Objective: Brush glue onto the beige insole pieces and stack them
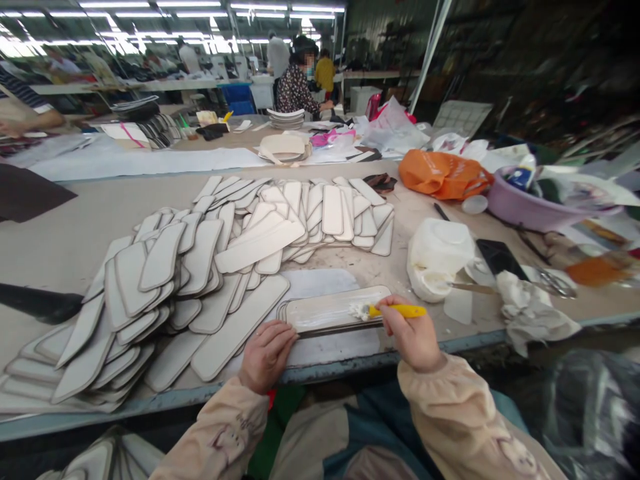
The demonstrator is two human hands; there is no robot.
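A short stack of long, pale panels (320,313) with rounded corners and dark edges lies near the table's front edge. My left hand (269,355) is closed at its left end, fingers curled together over the corner. My right hand (414,335) grips a brush with a yellow handle (407,311). Its bristles, hidden in white paste (359,310), touch the right part of the top panel, where wet, shiny streaks run leftward. A cut-open white plastic jug (440,250) with pale paste about its mouth stands beyond my right hand.
Many loose panels (200,253) are heaped across the left and middle of the table. At the right are an orange bag (443,175), a purple basin (537,207), scissors (557,283) and crumpled cloth (533,310). A person (300,83) works at another table behind.
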